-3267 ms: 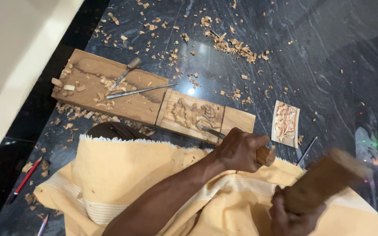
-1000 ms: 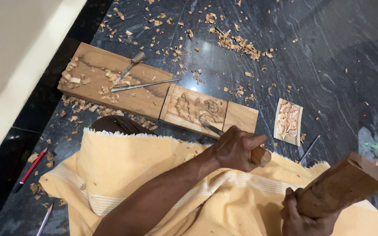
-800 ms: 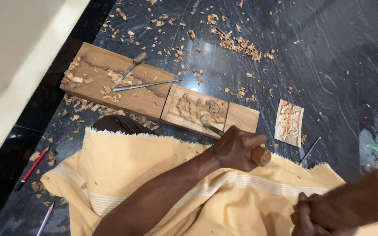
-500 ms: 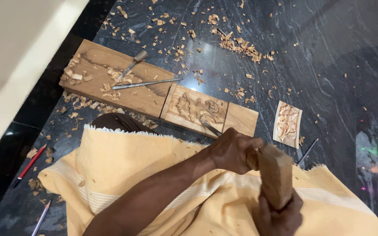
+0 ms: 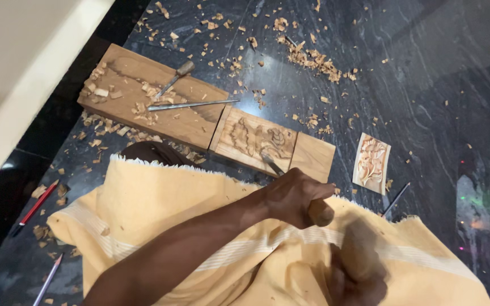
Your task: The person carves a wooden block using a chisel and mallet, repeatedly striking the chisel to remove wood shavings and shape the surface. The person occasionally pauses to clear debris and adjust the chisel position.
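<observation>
While left hand (image 5: 293, 195) grips chisel (image 5: 279, 170) on carved panel (image 5: 253, 139) | right hand (image 5: 358, 277) blurred, grip unclear

Bare forearms; pale yellow wrap (image 5: 160, 226), white stripes.

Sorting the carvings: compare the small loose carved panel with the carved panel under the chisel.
The small loose panel is paler and narrow; the panel under the chisel is wider and browner. The loose panel lies alone on the dark floor; the other sits between plain boards, the chisel tip on it. Both show carved relief.
</observation>
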